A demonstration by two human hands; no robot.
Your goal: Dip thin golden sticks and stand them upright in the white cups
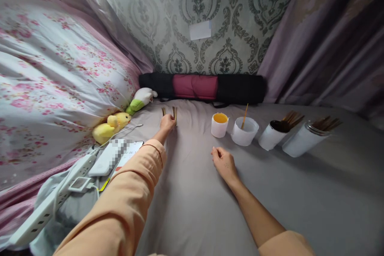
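My left hand (167, 123) reaches forward over the grey sheet, its fingers closed at a small bundle of thin brown sticks (175, 113). A second small bundle of sticks (163, 111) shows just to the left, partly behind the hand. My right hand (225, 165) rests on the sheet, fingers curled in, with nothing visible in it. Beyond it stand a white cup with an orange inside (219, 127) and a wider white tub (245, 134) with one stick leaning in it. Farther right, a dark-lined white container (268, 138) and a white jar (301, 142) hold several brown sticks.
A black and maroon roll (195, 87) lies along the patterned wall. At left are a yellow plush toy (109, 128), a white and green plush toy (142, 99), a power strip (45, 212), a white power bank (103, 160) and a phone (129, 154). Curtains hang on both sides.
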